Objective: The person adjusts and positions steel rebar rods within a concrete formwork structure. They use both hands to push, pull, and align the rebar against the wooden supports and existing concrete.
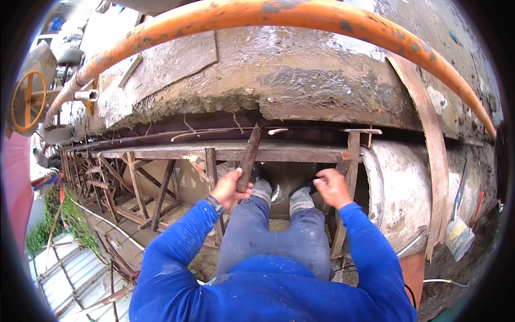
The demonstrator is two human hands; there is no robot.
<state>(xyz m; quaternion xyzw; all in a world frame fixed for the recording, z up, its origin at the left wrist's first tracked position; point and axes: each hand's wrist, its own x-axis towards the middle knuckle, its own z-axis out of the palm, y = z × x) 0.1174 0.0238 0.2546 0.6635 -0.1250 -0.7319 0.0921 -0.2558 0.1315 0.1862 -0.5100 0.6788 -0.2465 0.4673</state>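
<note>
My left hand [228, 187] is closed around the lower end of a dark, rough piece of wood [250, 159]. This piece slants up and away across a timber rail [297, 155], its far end near the broken edge of a concrete slab [225, 100]. To the right, my right hand [333, 188] hangs beside an upright timber post [353, 153], fingers curled. Whether anything is between those fingers is hidden. Between my hands, my boots [261, 191] stand among the timbers, above murky water [285, 177].
A large orange pipe [241, 18] arches across the far side. Braced timber framing [161, 193] runs left. Rightward lie a round concrete pipe [402, 197], a long plank [430, 137] and a dirty bucket [460, 239]. Thin steel bars [209, 132] protrude beneath the slab; an orange handwheel [29, 100] stands far left.
</note>
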